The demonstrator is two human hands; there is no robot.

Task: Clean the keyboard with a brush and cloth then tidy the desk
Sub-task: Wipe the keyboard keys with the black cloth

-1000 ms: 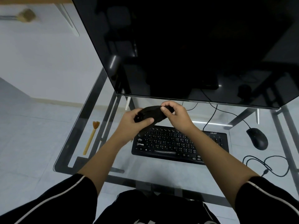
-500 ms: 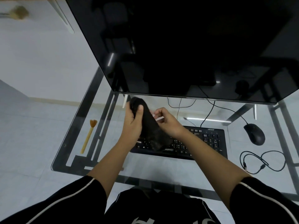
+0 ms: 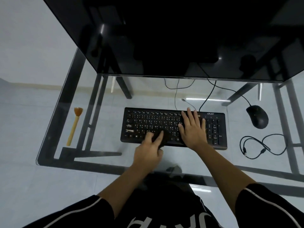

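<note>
- We see a clear glass desk on a dark metal frame, pale tiled floor visible through it, plain light wall at far left.
- Black keyboard lies flat at desk centre, below a big dark monitor whose top is cut off.
- Our left hand presses a dark cloth onto the keyboard's near edge, index and middle fingers spread over it; cloth mostly hidden, blurred, hard to outline.
- Our right hand lies flat on the keys right of centre, fingers spread, holding nothing.
- Brush with yellow handle lies far left on the glass, well apart from the keyboard.
- Black mouse sits right of the keyboard, loose coiled cable nearer us.
- Key legends too small to read.
</note>
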